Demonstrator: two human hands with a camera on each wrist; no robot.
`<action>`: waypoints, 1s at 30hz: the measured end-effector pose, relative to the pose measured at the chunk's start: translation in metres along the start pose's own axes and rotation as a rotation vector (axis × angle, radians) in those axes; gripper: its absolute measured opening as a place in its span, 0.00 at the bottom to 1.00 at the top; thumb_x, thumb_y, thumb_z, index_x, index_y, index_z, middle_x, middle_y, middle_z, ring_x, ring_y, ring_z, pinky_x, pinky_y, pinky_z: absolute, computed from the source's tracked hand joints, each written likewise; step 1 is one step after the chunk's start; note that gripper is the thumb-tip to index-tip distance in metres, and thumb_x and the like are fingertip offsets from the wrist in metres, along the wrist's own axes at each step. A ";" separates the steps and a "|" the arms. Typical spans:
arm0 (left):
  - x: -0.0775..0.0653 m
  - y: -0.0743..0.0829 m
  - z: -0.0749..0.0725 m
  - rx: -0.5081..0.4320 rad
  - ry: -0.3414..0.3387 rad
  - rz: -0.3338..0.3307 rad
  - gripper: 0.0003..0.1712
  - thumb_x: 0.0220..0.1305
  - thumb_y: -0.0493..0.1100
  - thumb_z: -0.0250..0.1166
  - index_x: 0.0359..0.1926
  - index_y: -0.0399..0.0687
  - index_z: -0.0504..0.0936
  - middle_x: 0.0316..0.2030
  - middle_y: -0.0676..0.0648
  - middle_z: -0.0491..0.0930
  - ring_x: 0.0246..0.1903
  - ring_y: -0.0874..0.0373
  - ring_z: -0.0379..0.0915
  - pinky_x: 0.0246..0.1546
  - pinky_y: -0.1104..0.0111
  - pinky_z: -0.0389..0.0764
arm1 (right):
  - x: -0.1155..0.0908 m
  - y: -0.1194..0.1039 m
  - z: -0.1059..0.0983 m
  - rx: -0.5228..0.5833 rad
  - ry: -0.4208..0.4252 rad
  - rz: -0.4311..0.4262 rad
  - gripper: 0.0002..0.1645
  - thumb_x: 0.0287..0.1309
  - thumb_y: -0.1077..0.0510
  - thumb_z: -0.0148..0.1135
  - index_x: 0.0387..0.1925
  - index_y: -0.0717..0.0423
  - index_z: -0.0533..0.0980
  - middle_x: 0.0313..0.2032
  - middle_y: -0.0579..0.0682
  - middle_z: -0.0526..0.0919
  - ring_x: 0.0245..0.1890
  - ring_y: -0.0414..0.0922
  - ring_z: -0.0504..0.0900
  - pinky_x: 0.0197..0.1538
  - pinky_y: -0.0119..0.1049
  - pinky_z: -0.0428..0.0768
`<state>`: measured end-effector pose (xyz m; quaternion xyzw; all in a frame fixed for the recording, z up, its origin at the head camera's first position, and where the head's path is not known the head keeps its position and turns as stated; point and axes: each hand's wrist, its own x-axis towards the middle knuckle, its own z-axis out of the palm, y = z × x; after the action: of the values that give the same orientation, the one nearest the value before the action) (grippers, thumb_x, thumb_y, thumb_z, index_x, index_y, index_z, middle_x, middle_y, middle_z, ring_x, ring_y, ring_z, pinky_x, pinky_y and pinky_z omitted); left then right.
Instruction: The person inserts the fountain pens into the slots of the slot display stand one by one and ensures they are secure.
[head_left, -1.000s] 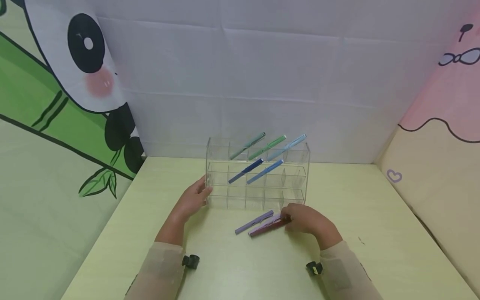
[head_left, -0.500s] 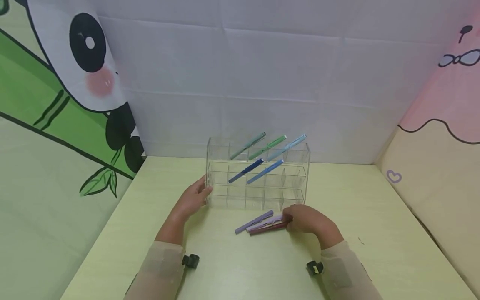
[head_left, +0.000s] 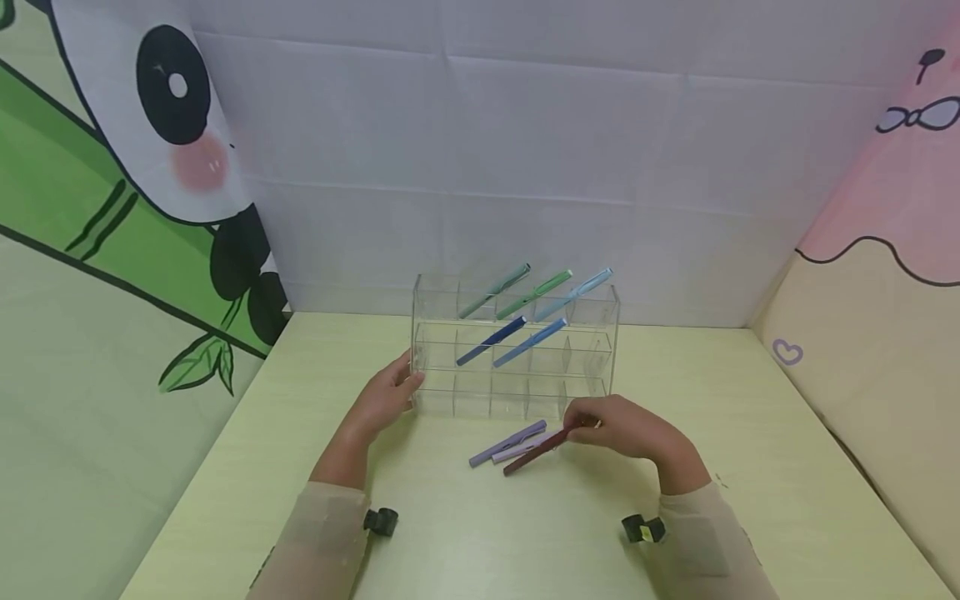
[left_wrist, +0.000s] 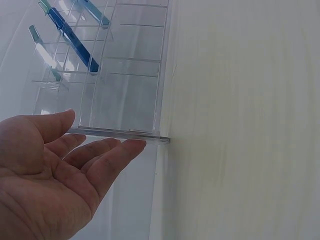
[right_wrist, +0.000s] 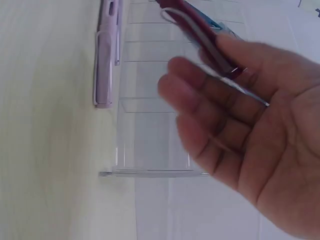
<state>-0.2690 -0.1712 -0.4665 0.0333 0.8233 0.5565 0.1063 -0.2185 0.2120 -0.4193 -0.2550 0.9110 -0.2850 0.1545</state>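
Observation:
A clear acrylic pen rack (head_left: 510,404) with stepped rows of compartments stands on the table. My left hand (head_left: 386,398) holds its left side panel, thumb (left_wrist: 60,122) on one side and fingers (left_wrist: 112,162) on the other. Between thumb and fingers, my right hand (head_left: 626,429) pinches a dark red pen (head_left: 534,454) by one end; the pen slants down toward the left. In the right wrist view, the clip on the dark red pen (right_wrist: 200,37) shows. Beside it on the table lie a purple pen (head_left: 507,443) and a pale lilac pen (right_wrist: 104,70), partly covered in the head view.
In the rack's top row lean a grey-green pen (head_left: 495,292), a green pen (head_left: 534,295) and a light blue pen (head_left: 573,294). The middle row holds a dark blue pen (head_left: 491,341) and a blue pen (head_left: 530,342). A white cloth backdrop (head_left: 525,167) rises behind.
My right hand has taken the dark red pen and raised its gripped end off the table, moving slightly right. The left hand and the rack stay as they were.

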 end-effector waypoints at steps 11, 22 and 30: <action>-0.002 -0.002 -0.002 -0.004 -0.003 -0.009 0.36 0.75 0.56 0.51 0.78 0.68 0.47 0.75 0.43 0.55 0.70 0.41 0.59 0.61 0.50 0.76 | 0.001 0.001 -0.005 0.348 0.197 -0.149 0.09 0.68 0.50 0.60 0.42 0.50 0.75 0.40 0.47 0.88 0.40 0.48 0.87 0.45 0.41 0.86; 0.001 -0.002 0.001 0.002 0.009 -0.006 0.35 0.75 0.56 0.52 0.77 0.69 0.49 0.74 0.45 0.58 0.70 0.41 0.60 0.61 0.48 0.76 | 0.016 0.013 -0.021 0.517 0.603 -0.128 0.20 0.69 0.51 0.58 0.51 0.63 0.69 0.37 0.61 0.85 0.33 0.55 0.87 0.33 0.44 0.88; 0.001 -0.001 0.001 0.004 0.011 -0.003 0.36 0.75 0.57 0.52 0.77 0.68 0.49 0.74 0.46 0.58 0.70 0.42 0.59 0.61 0.48 0.76 | 0.034 0.008 -0.044 0.628 0.963 -0.240 0.25 0.68 0.54 0.58 0.59 0.59 0.63 0.32 0.60 0.83 0.26 0.44 0.87 0.29 0.43 0.87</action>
<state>-0.2695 -0.1710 -0.4679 0.0290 0.8250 0.5550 0.1025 -0.2677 0.2183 -0.3941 -0.1404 0.7152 -0.6405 -0.2419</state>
